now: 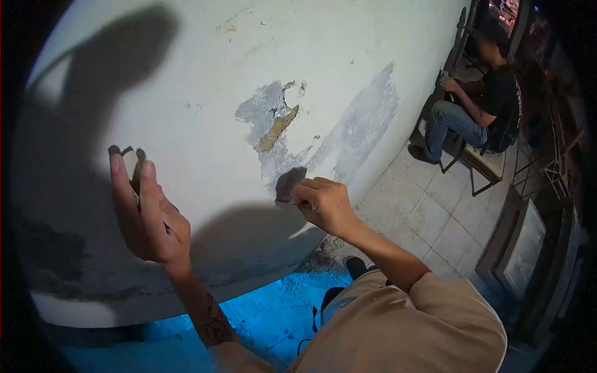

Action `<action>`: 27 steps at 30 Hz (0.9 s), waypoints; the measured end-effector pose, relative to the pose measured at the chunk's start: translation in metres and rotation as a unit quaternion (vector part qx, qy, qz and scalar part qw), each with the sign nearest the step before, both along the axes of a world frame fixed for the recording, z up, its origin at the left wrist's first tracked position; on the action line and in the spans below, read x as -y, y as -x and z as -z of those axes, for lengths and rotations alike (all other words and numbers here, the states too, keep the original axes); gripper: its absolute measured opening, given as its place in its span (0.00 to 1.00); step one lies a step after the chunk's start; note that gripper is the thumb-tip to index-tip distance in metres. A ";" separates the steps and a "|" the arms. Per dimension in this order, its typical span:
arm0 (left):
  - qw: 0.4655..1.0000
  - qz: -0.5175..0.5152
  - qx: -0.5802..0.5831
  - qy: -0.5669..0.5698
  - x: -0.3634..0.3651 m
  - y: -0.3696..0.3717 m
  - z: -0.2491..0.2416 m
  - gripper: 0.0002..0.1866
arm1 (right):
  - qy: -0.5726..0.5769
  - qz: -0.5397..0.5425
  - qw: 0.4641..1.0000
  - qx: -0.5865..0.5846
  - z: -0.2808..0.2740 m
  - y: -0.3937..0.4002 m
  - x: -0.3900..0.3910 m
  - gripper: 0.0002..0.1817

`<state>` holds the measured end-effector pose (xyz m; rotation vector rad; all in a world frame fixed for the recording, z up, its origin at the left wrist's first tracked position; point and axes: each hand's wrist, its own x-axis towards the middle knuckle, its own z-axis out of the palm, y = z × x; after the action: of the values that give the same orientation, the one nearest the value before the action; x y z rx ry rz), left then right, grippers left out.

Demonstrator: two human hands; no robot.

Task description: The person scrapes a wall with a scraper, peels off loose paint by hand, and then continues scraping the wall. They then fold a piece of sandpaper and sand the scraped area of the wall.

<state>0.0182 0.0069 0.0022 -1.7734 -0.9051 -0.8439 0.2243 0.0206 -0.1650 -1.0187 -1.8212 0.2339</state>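
Note:
My left hand is raised at the white wall, its fingers stretched out and apart, with nothing in them. Lower on the damaged stretch of wall, my right hand is closed in a pinch, knuckles toward me. A small dark shape shows on the wall right at its fingertips; I cannot tell whether it is a thin tool or the hand's shadow. Just above, the paint is gone in a grey bare patch with a brownish hole in it. Another grey scraped band slants up to the right.
Crumbled debris lies at the wall's foot. Pale floor tiles stretch to the right, where a person sits on a low bench facing the wall. Framed panels lean at the far right. Blue light covers the floor below.

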 end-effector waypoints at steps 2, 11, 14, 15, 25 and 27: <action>1.000 -0.010 0.003 0.001 -0.002 0.000 0.002 0.13 | 0.000 -0.002 1.000 0.011 -0.007 -0.009 -0.001 0.10; 1.000 0.024 0.003 -0.009 -0.003 0.000 0.000 0.14 | 0.015 -0.017 0.997 0.070 -0.008 -0.003 -0.002 0.07; 0.999 0.028 -0.010 -0.016 -0.002 0.000 0.000 0.13 | 0.012 -0.023 1.000 0.007 -0.034 -0.021 0.005 0.07; 0.999 0.028 -0.011 -0.016 -0.002 0.000 0.000 0.13 | 0.012 -0.024 1.000 0.007 -0.035 -0.020 0.005 0.07; 0.997 0.072 -0.020 -0.011 -0.010 0.004 0.002 0.15 | 0.034 0.024 0.999 -0.014 -0.039 -0.029 0.003 0.05; 0.998 0.060 -0.022 -0.010 -0.015 0.002 0.000 0.15 | 0.053 0.038 0.998 -0.026 -0.023 -0.020 -0.006 0.07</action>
<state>0.0161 0.0220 0.0023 -1.8364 -0.7651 -0.8832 0.2447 0.0262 -0.1417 -1.1433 -1.7356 0.3106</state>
